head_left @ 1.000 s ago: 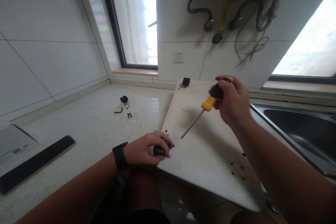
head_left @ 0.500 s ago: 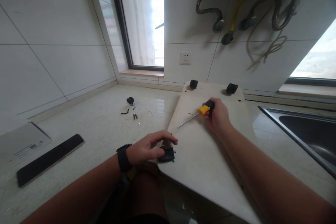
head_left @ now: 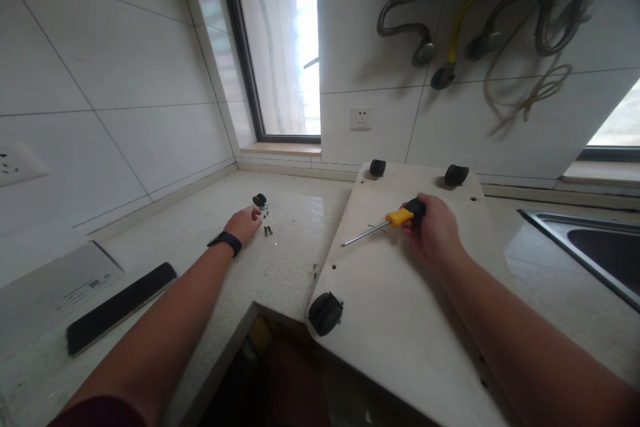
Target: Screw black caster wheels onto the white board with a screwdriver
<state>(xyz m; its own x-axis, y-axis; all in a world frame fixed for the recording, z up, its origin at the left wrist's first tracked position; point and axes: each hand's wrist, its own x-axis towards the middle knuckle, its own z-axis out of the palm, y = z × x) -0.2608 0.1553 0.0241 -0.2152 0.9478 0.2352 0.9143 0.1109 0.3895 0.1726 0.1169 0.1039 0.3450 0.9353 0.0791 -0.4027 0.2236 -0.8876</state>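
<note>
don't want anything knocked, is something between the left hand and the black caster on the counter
Nothing visible stands between the left hand and the black caster; they are close, contact unclear. Small screws lie to the hand's right, outside that gap.

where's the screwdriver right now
In the head view, the screwdriver is just right of centre, held in the right hand over the pale board, tip pointing left.
</note>
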